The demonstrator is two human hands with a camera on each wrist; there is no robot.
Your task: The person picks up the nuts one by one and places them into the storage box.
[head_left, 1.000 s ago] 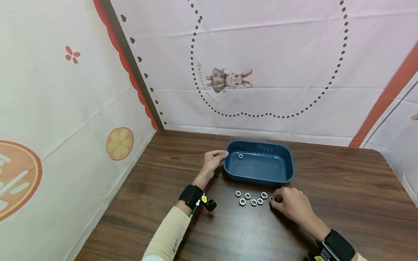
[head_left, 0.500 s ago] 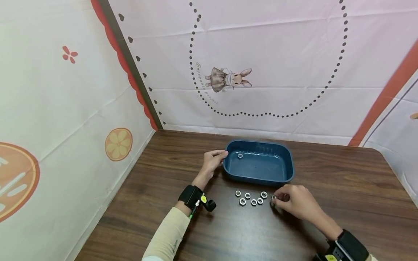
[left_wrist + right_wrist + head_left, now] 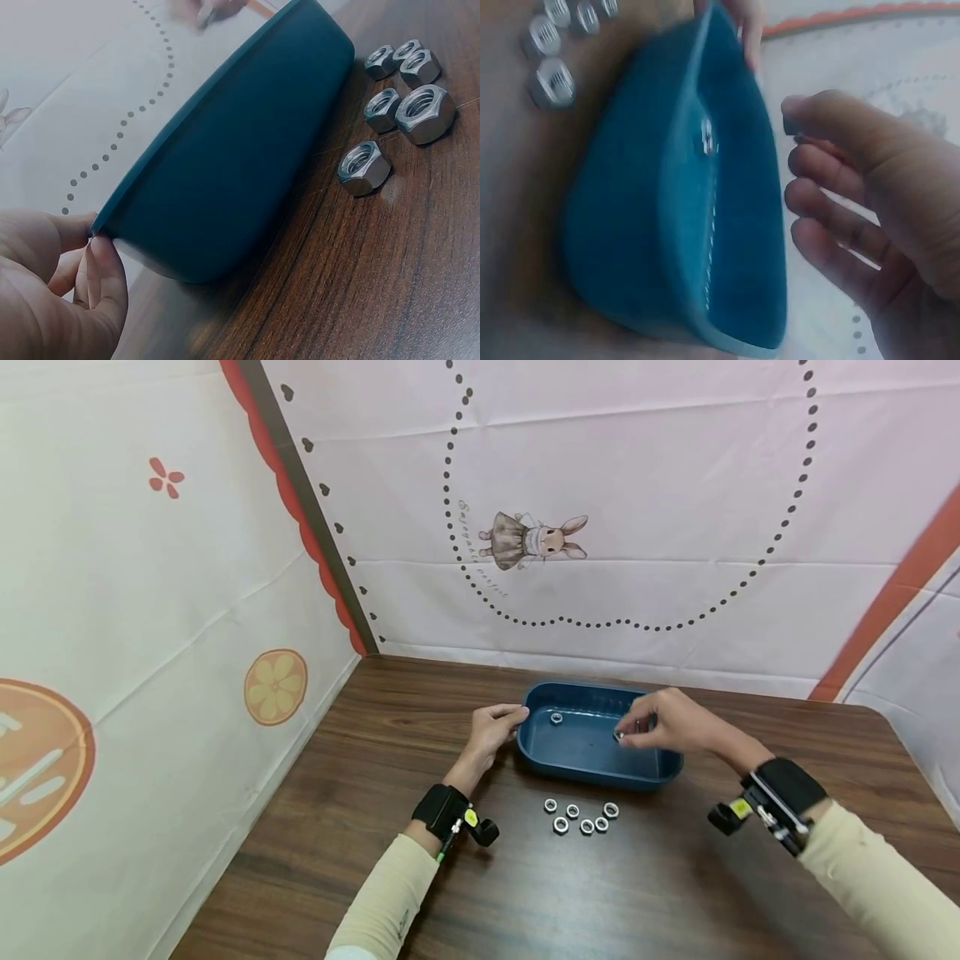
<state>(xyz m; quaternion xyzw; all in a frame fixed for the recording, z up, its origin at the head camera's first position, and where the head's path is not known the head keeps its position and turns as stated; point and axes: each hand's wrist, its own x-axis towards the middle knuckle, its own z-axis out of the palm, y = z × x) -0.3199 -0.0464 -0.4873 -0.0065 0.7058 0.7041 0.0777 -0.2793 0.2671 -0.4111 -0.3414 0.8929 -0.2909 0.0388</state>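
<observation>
The blue plastic tray (image 3: 577,750) stands on the wooden table with one hex nut (image 3: 557,718) lying at its left end. My left hand (image 3: 491,732) pinches the tray's left rim between thumb and fingers, plain in the left wrist view. Over the tray's right half, my right hand (image 3: 670,722) holds a small steel hex nut (image 3: 618,736) at its thumb and fingertips. That nut is mostly covered by the fingers in the right wrist view. In front of the tray lie several loose steel nuts (image 3: 425,114), some larger than others.
The dark wooden table (image 3: 360,827) ends at a printed cloth wall (image 3: 645,527) just behind the tray. Another cloth panel (image 3: 195,610) rises along the left edge. Both wrists wear black straps with small cameras (image 3: 487,832).
My right hand has picked up the rightmost nut from the table and carried it up and back over the tray. The left hand stays on the rim.
</observation>
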